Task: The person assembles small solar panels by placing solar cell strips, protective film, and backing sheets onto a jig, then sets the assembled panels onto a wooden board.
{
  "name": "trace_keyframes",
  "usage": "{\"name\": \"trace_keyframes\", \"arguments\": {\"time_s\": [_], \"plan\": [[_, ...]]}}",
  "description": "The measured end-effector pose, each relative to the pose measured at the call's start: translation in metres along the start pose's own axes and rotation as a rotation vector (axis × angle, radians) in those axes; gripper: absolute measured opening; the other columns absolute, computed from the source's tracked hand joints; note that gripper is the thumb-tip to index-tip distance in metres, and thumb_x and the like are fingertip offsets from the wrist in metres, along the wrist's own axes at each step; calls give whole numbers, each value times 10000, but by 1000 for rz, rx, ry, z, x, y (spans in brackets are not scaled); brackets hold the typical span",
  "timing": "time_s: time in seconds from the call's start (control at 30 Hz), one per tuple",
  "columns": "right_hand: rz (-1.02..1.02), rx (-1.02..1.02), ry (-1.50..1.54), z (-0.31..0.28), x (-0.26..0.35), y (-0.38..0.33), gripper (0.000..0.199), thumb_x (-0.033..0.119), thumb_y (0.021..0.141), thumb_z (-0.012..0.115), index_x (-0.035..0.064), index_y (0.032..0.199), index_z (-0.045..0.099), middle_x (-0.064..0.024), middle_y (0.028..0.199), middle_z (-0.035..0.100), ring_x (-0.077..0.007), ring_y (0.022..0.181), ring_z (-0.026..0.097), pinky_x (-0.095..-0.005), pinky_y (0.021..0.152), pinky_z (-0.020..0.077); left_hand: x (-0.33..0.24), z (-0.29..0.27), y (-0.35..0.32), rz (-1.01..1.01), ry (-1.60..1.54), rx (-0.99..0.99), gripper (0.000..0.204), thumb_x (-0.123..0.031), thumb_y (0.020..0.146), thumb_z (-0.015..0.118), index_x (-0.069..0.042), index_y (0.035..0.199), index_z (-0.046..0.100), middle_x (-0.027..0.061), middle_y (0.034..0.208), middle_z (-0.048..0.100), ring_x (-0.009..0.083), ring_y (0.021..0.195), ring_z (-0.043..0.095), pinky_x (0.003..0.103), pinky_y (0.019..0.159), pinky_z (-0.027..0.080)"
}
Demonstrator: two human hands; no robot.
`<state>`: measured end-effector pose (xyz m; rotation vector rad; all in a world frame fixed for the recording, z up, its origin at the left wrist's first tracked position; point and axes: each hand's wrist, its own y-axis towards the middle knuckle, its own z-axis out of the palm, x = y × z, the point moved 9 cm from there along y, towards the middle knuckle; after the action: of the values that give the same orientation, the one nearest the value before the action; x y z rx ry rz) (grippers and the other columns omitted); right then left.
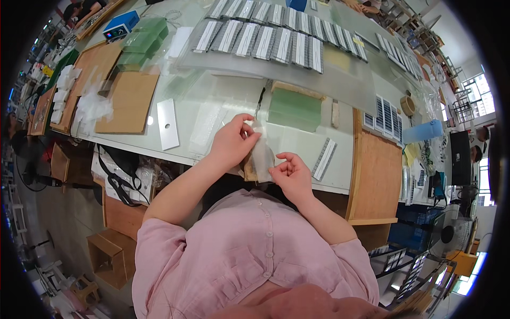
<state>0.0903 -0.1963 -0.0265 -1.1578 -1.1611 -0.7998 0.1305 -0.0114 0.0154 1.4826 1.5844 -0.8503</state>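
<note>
Both my hands are at the near edge of the table, on a narrow, translucent whitish film (261,156). My left hand (234,139) pinches the film near its far end, thumb against fingers. At its lower right edge, my right hand (292,174) has thumb and forefinger closed on it. Under the film a brownish piece (249,171) shows in part; its kind is unclear. A thin dark tool (260,98), possibly tweezers, lies just beyond my left hand. To the right of my right hand is a striped grey-and-white strip (324,158).
A green block (295,109) stands beyond my hands. A white plate with a hole (168,124) and a cardboard sheet (127,103) lie left. Rows of striped strips (264,41) rest on a clear sheet at the back. A wooden box (374,175) borders the right.
</note>
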Motion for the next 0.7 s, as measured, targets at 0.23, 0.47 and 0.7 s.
{"name": "trace_keyframes", "arguments": {"time_s": [0.23, 0.47, 0.7], "plan": [[-8, -2, -32, 0, 0, -4, 312, 15, 801, 670, 2, 1082, 535, -2, 706, 579, -24, 594, 499, -179, 540, 411, 6, 3, -1, -75, 65, 18, 447, -226, 776, 705, -78, 1162, 535, 36, 760, 624, 175, 627, 579, 319, 616, 474], [-10, -3, -100, 0, 0, -5, 317, -6, 800, 674, -6, 1086, 535, 16, 717, 562, -11, 603, 487, -160, 550, 400, 10, 3, -3, -80, 56, 16, 466, -240, 766, 719, -80, 1164, 536, 27, 764, 617, 163, 623, 570, 314, 613, 470], [-36, -1, -168, 2, 5, -7, 290, 5, 796, 675, 0, 1062, 560, 27, 702, 557, -5, 590, 467, -164, 546, 400, 13, 4, -4, -78, 73, 14, 468, -244, 766, 720, -79, 1164, 538, 24, 768, 618, 157, 626, 569, 310, 617, 472]]}}
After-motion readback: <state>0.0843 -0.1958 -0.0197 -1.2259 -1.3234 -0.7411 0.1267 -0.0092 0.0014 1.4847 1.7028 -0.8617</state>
